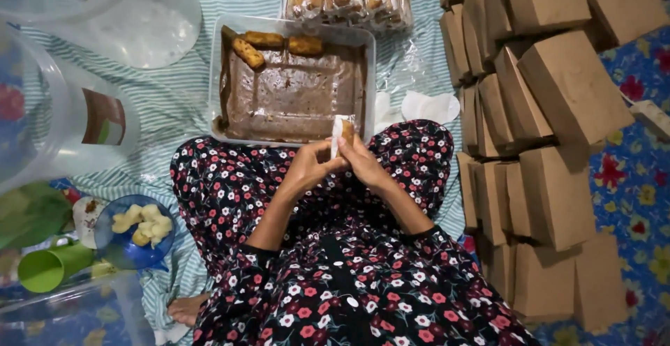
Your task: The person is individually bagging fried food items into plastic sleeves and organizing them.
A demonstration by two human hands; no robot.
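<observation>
Both your left hand (307, 168) and right hand (363, 161) pinch one brown snack piece (346, 130) in its clear wrapper just over the near edge of the tray (218, 74), keeping it upright for wrapping, three pieces (273, 44) at the tray's far side.

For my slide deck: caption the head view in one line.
Seated person's left hand and right hand wrap a snack over a nearly empty tray, brown boxes stacked alongside.
</observation>
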